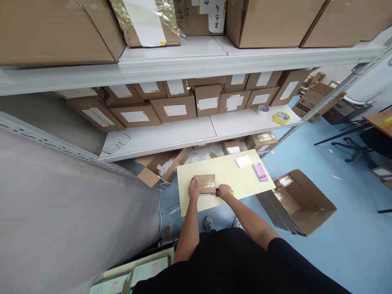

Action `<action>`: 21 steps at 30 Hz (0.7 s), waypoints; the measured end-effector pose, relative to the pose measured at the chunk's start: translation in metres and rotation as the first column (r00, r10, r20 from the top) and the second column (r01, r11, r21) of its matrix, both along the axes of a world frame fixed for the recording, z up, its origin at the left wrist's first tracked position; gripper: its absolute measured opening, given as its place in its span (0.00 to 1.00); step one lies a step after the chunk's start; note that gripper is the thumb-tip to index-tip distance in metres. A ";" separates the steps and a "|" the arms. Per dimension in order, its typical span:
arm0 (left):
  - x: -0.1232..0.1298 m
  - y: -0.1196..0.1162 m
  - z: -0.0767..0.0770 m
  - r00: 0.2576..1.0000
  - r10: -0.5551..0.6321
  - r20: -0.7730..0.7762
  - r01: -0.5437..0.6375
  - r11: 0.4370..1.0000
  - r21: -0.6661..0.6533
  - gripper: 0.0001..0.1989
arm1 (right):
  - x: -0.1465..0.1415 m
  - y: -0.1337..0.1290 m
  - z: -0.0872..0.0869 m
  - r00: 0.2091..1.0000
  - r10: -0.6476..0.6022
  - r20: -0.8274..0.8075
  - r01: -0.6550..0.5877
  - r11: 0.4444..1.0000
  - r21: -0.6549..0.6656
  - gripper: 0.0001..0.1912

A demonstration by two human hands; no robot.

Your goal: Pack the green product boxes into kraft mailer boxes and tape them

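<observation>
A small brown cardboard box [206, 183] with clear tape across its top lies on a pale yellow board [226, 171]. My left hand [194, 188] is closed on the box's left end, thumb on top. At the box's lower right corner, my right hand [225, 191] is closed around a slim tool [217, 192], dark blue and red at one end and yellow at the other. Its exact kind is too small to make out. Farther along the board lie a white packet [243, 161] and a blurred-out pink item [260, 172].
A shelf [171, 134] behind the board bears several labelled boxes, a white tape roll [262, 110] and a yellow tape roll [281, 118]. On the right, a large open carton [309, 200] stands on the blue floor. An open box [162, 165] holds white scraps at left.
</observation>
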State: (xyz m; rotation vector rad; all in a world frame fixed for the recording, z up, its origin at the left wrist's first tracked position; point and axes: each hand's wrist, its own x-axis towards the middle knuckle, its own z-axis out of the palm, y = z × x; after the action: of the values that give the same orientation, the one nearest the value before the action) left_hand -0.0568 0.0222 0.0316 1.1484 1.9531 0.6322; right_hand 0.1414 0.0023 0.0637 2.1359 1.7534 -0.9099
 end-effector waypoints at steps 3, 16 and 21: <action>-0.002 0.002 0.001 1.000 -0.002 -0.012 0.002 1.000 -0.019 0.32 | 0.008 -0.013 -0.020 0.998 -0.058 0.006 0.058 0.998 -0.028 0.24; -0.002 0.004 0.000 0.997 -0.019 -0.071 0.020 1.000 0.017 0.30 | 0.174 -0.010 -0.075 0.925 -0.379 0.016 0.379 0.925 -0.024 0.26; -0.001 0.008 0.001 0.996 -0.027 -0.085 0.028 1.000 0.009 0.30 | 0.162 -0.019 -0.079 0.908 -0.419 0.023 0.418 0.908 0.025 0.37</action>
State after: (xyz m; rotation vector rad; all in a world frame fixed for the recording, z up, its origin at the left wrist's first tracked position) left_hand -0.0580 0.0305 0.0329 1.2240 2.0036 0.5887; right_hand 0.3039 -0.0167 -0.0150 2.5790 1.3108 -0.9524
